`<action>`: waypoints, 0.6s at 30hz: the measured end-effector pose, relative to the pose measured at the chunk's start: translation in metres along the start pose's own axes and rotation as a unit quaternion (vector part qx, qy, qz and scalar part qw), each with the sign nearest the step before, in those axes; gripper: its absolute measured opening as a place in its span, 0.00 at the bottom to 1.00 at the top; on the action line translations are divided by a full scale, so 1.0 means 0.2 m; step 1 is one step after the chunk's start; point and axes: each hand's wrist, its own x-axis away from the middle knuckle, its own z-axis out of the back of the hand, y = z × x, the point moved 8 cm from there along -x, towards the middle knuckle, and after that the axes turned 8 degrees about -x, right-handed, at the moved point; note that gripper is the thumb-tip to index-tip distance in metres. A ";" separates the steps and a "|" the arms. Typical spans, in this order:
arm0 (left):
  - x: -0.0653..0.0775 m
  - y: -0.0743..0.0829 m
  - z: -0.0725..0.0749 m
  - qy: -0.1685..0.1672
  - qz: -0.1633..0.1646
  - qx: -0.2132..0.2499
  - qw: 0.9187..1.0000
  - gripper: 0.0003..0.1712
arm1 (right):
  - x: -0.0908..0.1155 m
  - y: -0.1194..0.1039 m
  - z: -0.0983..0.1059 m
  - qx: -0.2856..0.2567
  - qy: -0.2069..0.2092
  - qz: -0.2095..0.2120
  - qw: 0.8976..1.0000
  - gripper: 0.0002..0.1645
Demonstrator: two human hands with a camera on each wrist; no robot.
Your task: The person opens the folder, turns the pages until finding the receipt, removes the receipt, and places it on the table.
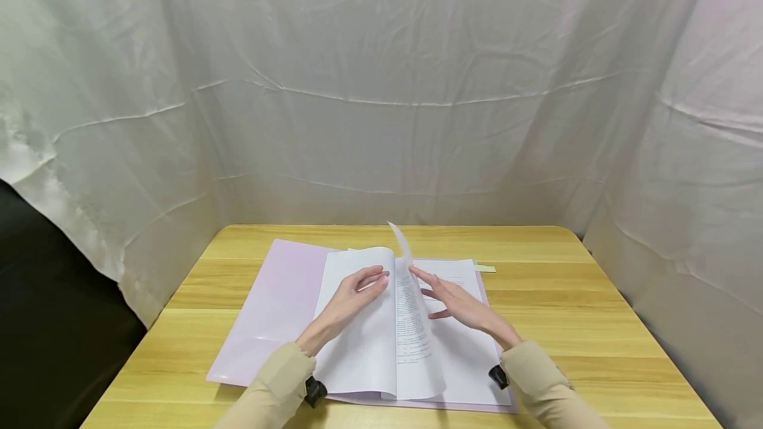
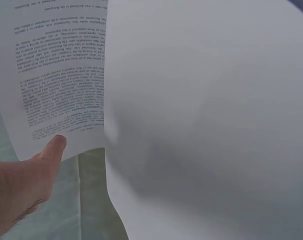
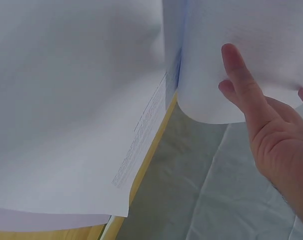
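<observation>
A stack of printed paper sheets lies spread in an open light-purple folder (image 1: pixel 292 290). One printed sheet (image 1: pixel 412 336) stands raised and curved near the middle, its top edge bent upward. My right hand (image 1: pixel 461 303) is at the right side of this sheet, fingers spread and fairly straight, fingertips against its back; in the right wrist view the fingers (image 3: pixel 246 85) overlap the blank side. Over the turned left-hand pages (image 1: pixel 352 349) is my left hand (image 1: pixel 348 300), fingers loosely bent and holding nothing. Its thumb (image 2: pixel 54 150) overlaps the printed sheet in the left wrist view.
The folder rests on a wooden table (image 1: pixel 596 343). A pale yellow-green tab (image 1: pixel 486 269) sticks out at the right edge of the papers. Light grey cloth (image 1: pixel 405 144) hangs behind and at both sides. Something black (image 1: pixel 53 310) stands at the left.
</observation>
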 end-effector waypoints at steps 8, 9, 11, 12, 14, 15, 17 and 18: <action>-0.03 -0.01 -0.02 -0.011 0.019 0.094 0.995 0.38 | -0.02 0.01 -0.03 0.031 -0.007 -0.002 1.000 0.34; -0.03 -0.01 -0.02 -0.011 0.020 0.099 0.995 0.38 | -0.02 0.01 -0.04 0.032 -0.007 -0.004 0.999 0.34; -0.03 -0.01 -0.01 -0.009 0.023 0.109 0.994 0.37 | -0.02 0.01 -0.04 0.034 -0.008 -0.007 0.999 0.34; -0.03 -0.01 -0.01 -0.007 0.023 0.111 0.994 0.37 | -0.02 0.00 -0.05 0.036 -0.010 -0.008 0.999 0.34; -0.03 -0.01 -0.01 -0.002 0.025 0.118 0.993 0.36 | -0.02 0.00 -0.05 0.039 -0.008 -0.012 0.999 0.33; -0.03 -0.01 -0.01 0.000 0.027 0.123 0.992 0.35 | -0.02 0.01 -0.05 0.041 -0.008 -0.015 0.999 0.33; -0.03 -0.01 -0.01 0.004 0.029 0.130 0.991 0.33 | -0.02 0.01 -0.06 0.048 -0.008 -0.016 0.999 0.33; -0.03 -0.01 -0.01 0.004 0.029 0.132 0.991 0.33 | -0.02 0.00 -0.06 0.053 -0.008 -0.015 0.998 0.33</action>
